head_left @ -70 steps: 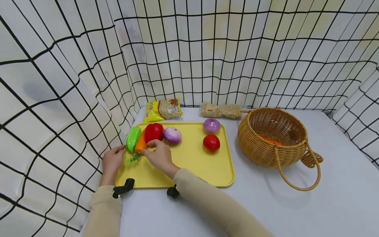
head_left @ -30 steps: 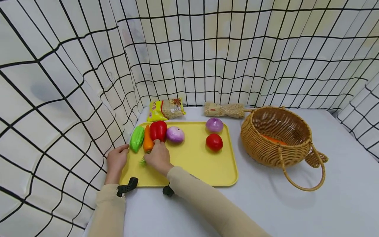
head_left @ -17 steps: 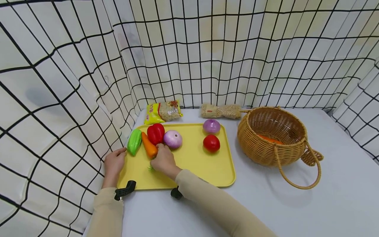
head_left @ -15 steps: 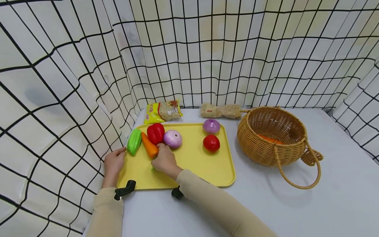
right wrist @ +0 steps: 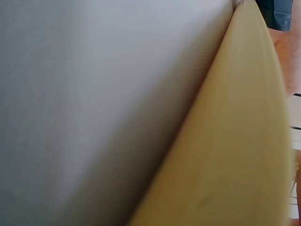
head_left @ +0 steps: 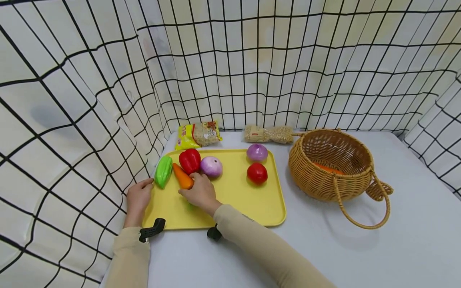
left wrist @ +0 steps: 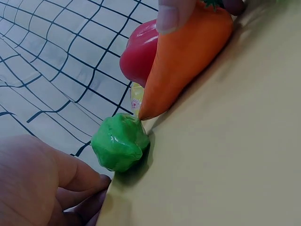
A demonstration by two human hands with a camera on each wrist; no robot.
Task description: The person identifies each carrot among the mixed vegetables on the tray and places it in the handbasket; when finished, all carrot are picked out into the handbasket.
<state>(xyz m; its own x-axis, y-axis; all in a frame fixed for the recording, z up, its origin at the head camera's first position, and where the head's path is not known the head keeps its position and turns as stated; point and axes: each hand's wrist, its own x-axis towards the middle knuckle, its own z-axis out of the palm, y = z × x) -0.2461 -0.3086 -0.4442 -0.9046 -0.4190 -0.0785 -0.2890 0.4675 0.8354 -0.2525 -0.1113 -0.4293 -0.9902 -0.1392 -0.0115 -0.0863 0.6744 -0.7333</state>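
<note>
My right hand (head_left: 199, 192) grips the thick end of an orange toy carrot (head_left: 182, 176), which lies slanted on the yellow tray (head_left: 237, 204); its green top is mostly hidden under the hand. In the left wrist view a thumb lies on the carrot (left wrist: 188, 59). My left hand (head_left: 139, 198) pinches the tray's left edge, beside a green bumpy toy vegetable (head_left: 163, 172) like a bitter melon. A red bell pepper (head_left: 189, 161) and a purple onion (head_left: 211, 167) lie behind the right hand. Mostly the tray's outer side (right wrist: 225, 141) fills the right wrist view.
A red tomato (head_left: 257, 173) and a purple onion-like piece (head_left: 257, 152) sit on the tray's right part. Behind the tray lie a yellow snack bag (head_left: 199, 135) and a pale wrapped bundle (head_left: 268, 134). A wicker basket (head_left: 313, 180) holds something orange. Black netting (head_left: 259, 80) surrounds the table.
The carrot has been shifted right and nearer, away from the green vegetable, and turned slantwise. Lately the right hand's thumb has spread out leftward, and the onion has shifted slightly. The left hand stays put.
</note>
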